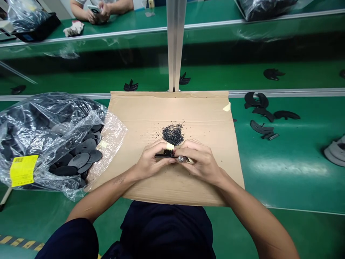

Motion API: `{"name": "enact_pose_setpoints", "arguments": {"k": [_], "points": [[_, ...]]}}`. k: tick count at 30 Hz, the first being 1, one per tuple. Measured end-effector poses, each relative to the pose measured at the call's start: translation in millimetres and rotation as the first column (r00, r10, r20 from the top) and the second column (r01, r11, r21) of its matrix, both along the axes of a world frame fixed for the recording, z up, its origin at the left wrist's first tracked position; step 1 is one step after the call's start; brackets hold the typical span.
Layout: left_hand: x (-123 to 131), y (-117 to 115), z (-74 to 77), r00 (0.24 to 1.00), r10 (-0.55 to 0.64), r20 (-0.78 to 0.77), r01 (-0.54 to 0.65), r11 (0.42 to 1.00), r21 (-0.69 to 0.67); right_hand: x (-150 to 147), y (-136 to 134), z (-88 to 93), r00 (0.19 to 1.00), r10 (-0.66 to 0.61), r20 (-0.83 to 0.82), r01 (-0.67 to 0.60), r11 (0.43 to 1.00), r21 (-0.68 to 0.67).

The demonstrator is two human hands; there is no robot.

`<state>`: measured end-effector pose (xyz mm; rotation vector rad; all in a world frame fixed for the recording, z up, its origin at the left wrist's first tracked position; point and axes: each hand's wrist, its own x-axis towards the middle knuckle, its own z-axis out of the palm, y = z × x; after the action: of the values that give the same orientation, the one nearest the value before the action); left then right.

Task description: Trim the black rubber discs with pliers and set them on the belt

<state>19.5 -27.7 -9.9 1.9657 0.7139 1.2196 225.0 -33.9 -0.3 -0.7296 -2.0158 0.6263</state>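
My left hand (150, 160) is closed on a black plastic part (164, 155), held edge-on above the cardboard sheet (207, 115). A pale wrap is around one of its fingertips. My right hand (202, 160) is closed on a small tool with a shiny metal end (181, 158), close against the part. The kind of tool cannot be made out, since the fingers cover most of it. Just beyond both hands lies a heap of tiny black plastic scraps (173, 133), with loose bits scattered around it.
At left, an open clear plastic bag (61, 115) holds many black discs (79, 160). Curved black pieces (261, 126) lie on the green table at right. A metal post (175, 46) rises behind the cardboard. Across the bench, another person's hands (98, 12) hold a phone.
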Motion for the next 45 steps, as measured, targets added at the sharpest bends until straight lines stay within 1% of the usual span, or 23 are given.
{"name": "enact_pose_setpoints", "arguments": {"k": [4,11,18,26,31,36,38,42,45], "points": [[0.7,-0.6,0.9,1.000,0.024,0.004,-0.025,0.999,0.028,0.6,-1.2,1.9,1.000,-0.005,0.009,0.005,1.000,0.007],[1.0,-1.1,2.5,0.999,0.019,-0.040,-0.016,0.996,0.087,1.5,-1.0,3.1,1.000,0.021,0.022,-0.021,1.000,0.014],[1.7,-2.5,3.5,0.998,0.047,-0.037,-0.044,0.994,0.097,2.0,-2.3,5.4,0.999,0.010,0.032,-0.012,0.999,0.036],[0.6,-3.0,1.4,0.999,0.025,-0.027,-0.021,0.993,0.118,1.9,-3.8,7.5,0.998,0.038,0.045,-0.039,0.999,0.025],[2.9,-5.1,-0.3,0.998,0.059,0.012,-0.060,0.981,0.186,3.7,-3.6,6.5,0.999,0.027,0.038,-0.028,0.999,0.017],[3.8,-8.1,-1.4,0.997,0.073,0.033,-0.079,0.966,0.245,4.3,-3.3,5.9,0.999,0.044,0.008,-0.044,0.999,-0.010],[4.0,-7.9,-1.1,0.996,0.083,0.025,-0.087,0.968,0.236,4.0,-3.3,6.2,0.999,0.038,0.010,-0.038,0.999,0.002],[5.2,-6.6,1.0,0.995,0.100,0.015,-0.101,0.980,0.173,3.9,-2.8,7.6,0.999,0.010,0.050,-0.012,0.999,0.052],[5.9,-6.4,2.5,0.995,0.095,0.013,-0.096,0.987,0.132,4.4,-2.2,8.8,0.998,0.011,0.066,-0.015,0.998,0.055]]}}
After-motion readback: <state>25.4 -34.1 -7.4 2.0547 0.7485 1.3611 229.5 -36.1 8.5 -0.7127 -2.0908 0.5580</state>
